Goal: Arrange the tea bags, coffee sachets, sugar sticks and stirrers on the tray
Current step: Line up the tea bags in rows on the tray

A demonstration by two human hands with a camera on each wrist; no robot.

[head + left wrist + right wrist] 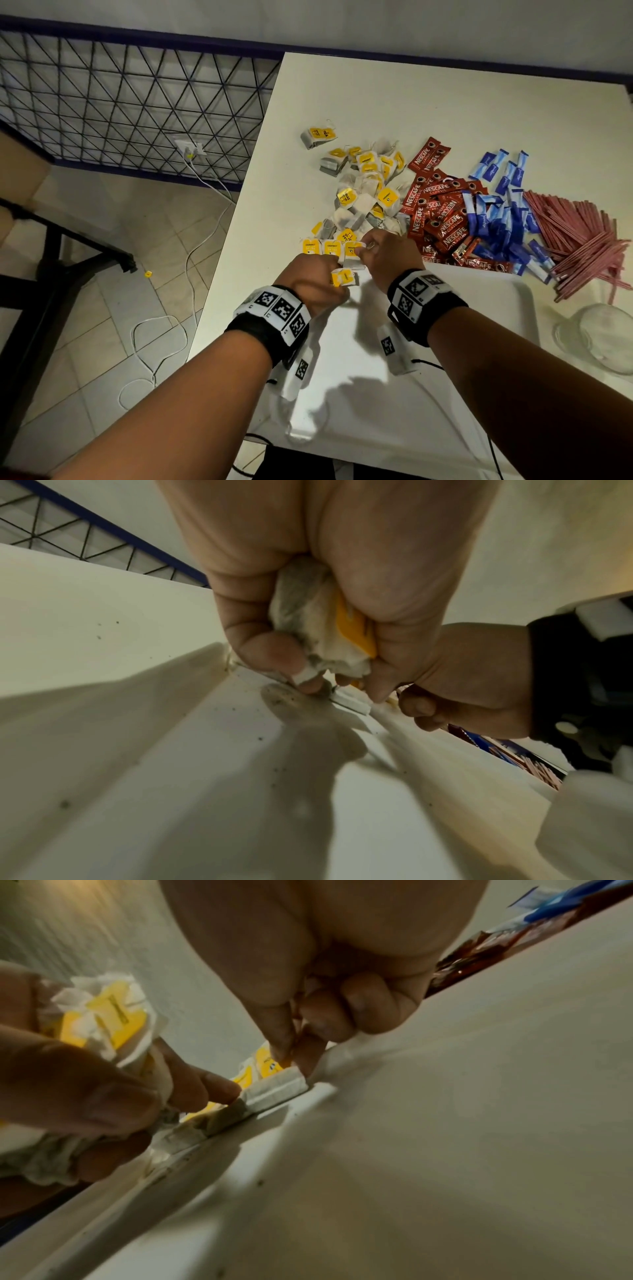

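The left hand (313,279) clutches a bunch of tea bags (318,631); the right hand (388,255) pinches another tea bag (277,1089) at the tray's (496,294) far rim. They look light, soft and tearable, best held by the paper tag.

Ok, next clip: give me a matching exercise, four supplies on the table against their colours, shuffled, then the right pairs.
Things:
1. tea bags
2. coffee sachets
3. sugar sticks
4. stirrers

Colours:
A. blue and white
B. pinkish red, thin
C. white with yellow tags
D. dark red with white lettering

Pairs: 1-C, 2-D, 3-A, 4-B
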